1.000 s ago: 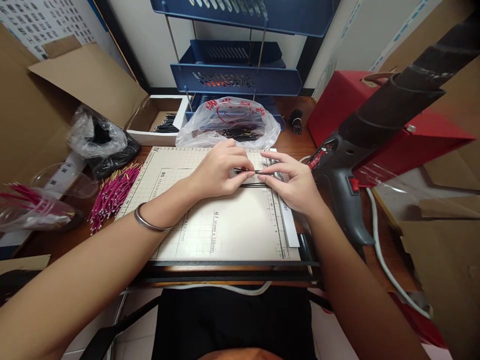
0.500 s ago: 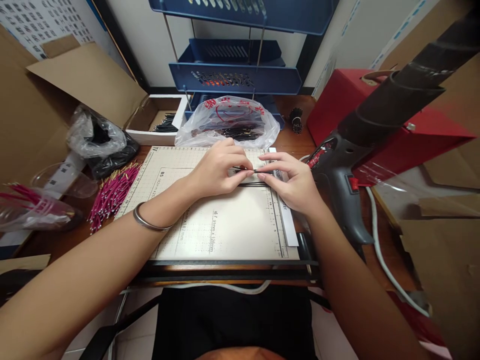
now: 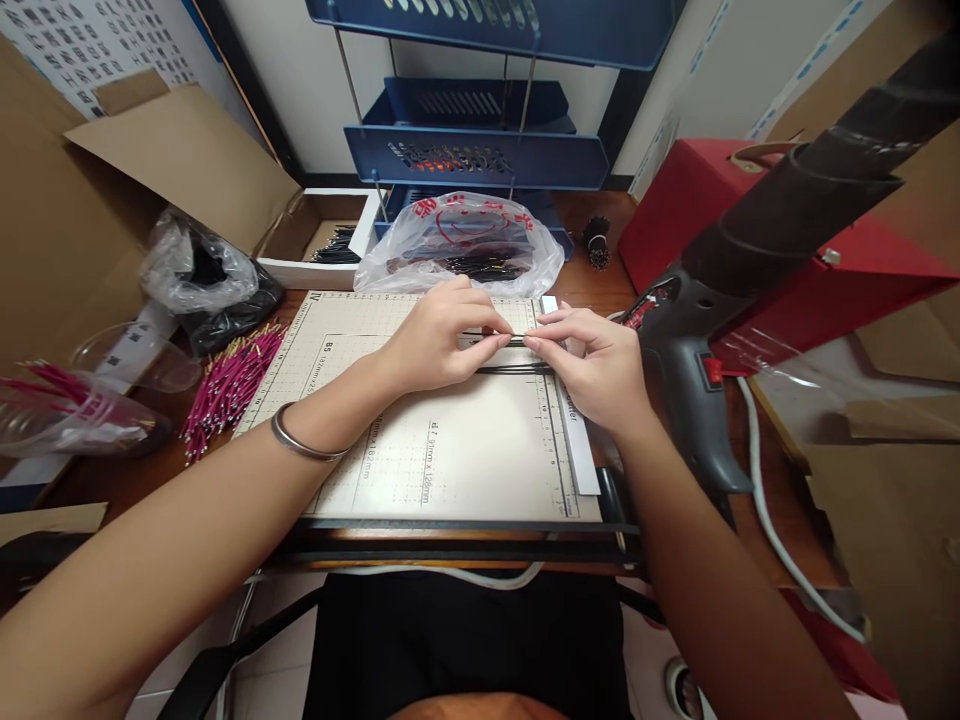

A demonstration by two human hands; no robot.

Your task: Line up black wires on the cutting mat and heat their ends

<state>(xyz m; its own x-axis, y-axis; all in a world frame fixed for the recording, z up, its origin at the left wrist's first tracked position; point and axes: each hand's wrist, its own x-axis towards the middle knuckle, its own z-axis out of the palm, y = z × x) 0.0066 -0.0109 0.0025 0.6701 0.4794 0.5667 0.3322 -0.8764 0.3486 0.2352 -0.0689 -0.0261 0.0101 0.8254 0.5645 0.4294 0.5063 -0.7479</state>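
Over the upper right part of a cream paper cutter board (image 3: pixel 480 450), my left hand (image 3: pixel 454 335) pinches a thin black wire (image 3: pixel 518 341) between thumb and fingers. My right hand (image 3: pixel 589 360) holds the same wire a short way to the right, its thumb and index finger pressed together. Just below the fingertips, several black wires (image 3: pixel 517 369) lie side by side on the board. The wire's ends are hidden by my fingers. A white strip (image 3: pixel 576 440) runs along the board's right edge, partly under my right hand.
Behind the board are a plastic bag (image 3: pixel 457 240) of black wires and a white box (image 3: pixel 307 272). Magenta wires (image 3: pixel 232 390) lie left. A heat gun (image 3: pixel 694 360) and red case (image 3: pixel 675 200) stand right. A blue rack (image 3: pixel 480 160) is at the back.
My right hand has shifted slightly right, and its fingers have closed in more. The fingertips of my left hand have also moved slightly right. More of the wire shows between the hands.
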